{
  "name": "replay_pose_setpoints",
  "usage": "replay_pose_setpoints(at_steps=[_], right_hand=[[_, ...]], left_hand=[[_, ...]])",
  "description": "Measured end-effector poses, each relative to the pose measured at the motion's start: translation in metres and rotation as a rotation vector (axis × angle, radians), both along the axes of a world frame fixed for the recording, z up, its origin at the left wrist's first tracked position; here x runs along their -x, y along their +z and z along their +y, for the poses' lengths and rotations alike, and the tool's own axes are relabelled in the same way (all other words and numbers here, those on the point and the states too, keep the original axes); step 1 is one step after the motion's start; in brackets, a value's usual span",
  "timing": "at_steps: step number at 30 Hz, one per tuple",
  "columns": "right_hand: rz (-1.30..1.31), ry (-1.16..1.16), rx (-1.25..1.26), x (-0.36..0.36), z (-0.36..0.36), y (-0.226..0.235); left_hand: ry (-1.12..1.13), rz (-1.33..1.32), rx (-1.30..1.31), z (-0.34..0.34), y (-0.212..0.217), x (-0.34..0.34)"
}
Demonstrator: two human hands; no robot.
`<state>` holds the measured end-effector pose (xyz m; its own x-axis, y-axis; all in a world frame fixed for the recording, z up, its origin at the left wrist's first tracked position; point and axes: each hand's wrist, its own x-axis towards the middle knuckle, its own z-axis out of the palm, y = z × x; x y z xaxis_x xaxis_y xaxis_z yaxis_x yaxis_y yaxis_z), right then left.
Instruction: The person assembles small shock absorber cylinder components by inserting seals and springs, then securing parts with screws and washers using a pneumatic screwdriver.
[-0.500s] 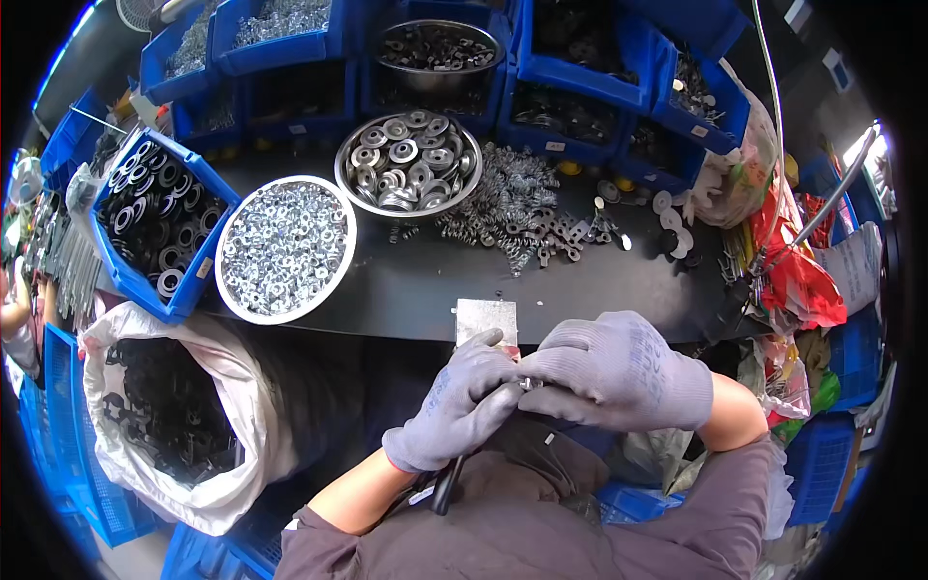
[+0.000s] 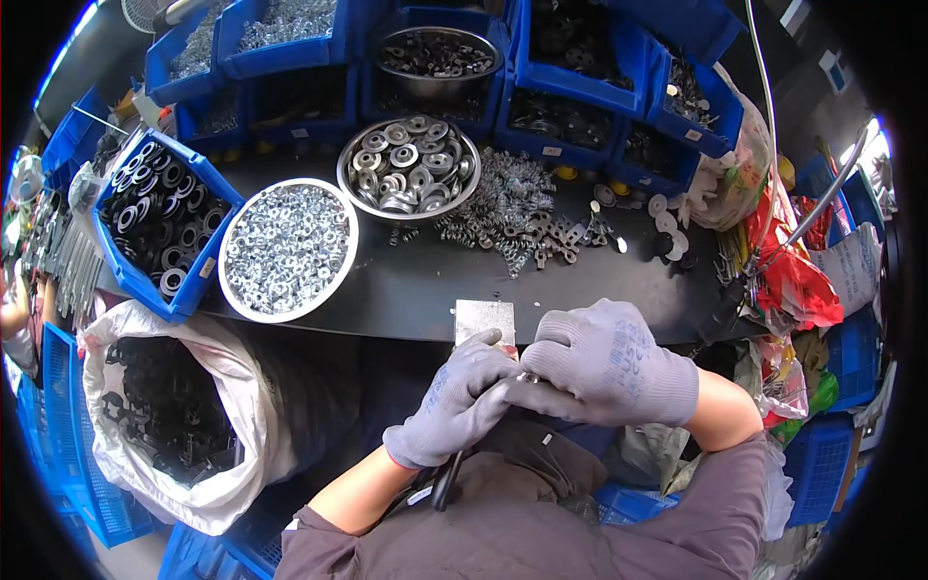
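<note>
Small metal part [image 2: 528,378] pinched between fingers [image 2: 553,362] of left hand [image 2: 452,398] and right hand [image 2: 604,365], both gloves [image 2: 657,377] blue-lettered.

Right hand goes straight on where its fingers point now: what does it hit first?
Likely the left hand, just past the small metal part at the fingertips of the right hand; depth unclear, the hands may already touch.

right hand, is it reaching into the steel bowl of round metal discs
No, the gloved right hand is close against the left hand, apart from the steel bowl.
</note>
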<state>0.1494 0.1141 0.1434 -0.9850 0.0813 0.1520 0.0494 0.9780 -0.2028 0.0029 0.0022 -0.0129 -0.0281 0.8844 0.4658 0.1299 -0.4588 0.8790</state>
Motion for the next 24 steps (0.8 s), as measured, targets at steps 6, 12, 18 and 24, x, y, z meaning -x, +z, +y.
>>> replay_pose_setpoints(at_steps=[6, 12, 18, 24], right_hand=[[0.172, 0.012, 0.086, -0.007, 0.001, -0.015], [0.374, -0.207, 0.468, -0.015, 0.001, -0.011], [0.356, -0.340, 0.842, -0.018, -0.012, -0.019], [0.287, -0.289, 0.850, -0.015, -0.014, -0.019]], left_hand=[[0.038, 0.022, -0.040, 0.000, 0.004, -0.001], [0.044, 0.004, 0.006, -0.003, 0.017, -0.001], [0.049, -0.040, -0.035, -0.001, 0.020, -0.003], [0.028, -0.079, -0.033, -0.001, 0.018, -0.005]])
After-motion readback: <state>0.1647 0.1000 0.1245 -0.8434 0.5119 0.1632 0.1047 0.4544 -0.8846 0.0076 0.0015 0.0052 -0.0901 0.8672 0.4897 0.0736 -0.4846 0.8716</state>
